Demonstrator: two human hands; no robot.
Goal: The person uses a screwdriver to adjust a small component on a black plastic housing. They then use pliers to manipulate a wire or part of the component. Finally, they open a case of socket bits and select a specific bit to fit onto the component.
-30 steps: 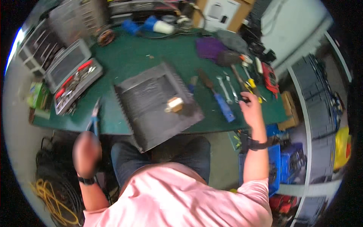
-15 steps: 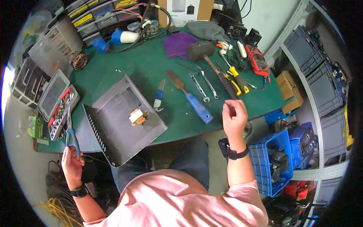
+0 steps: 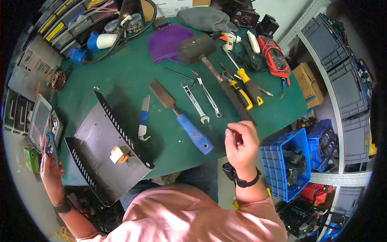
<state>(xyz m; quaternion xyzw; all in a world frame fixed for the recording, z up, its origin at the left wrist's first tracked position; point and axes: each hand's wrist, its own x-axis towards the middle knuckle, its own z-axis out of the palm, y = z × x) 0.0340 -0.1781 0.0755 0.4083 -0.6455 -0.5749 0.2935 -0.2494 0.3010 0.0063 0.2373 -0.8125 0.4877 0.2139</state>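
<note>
Left hand (image 3: 51, 174) grasps blue-handled pliers (image 3: 50, 138) at the desk's (image 3: 129, 64) left end, before an open case (image 3: 40, 117): clear lid raised, small metal parts (image 3: 56, 126) inside. Right hand (image 3: 243, 144) by the hammer's (image 3: 231, 96) handle end, fingers curled; cannot tell whether it holds anything. Slotted metal tray (image 3: 89, 130) overhangs the near edge, carrying a small transformer (image 3: 119, 155). Blue crate (image 3: 275, 167), lower right: dark items (image 3: 295, 162), jumbled. Far side, clear jar (image 3: 136, 18) with metal bits (image 3: 136, 28).

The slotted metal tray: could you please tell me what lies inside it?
Inside the slotted metal tray lies a small cream-and-brown block; the patch of metal beneath it is covered and cannot be seen.
</note>
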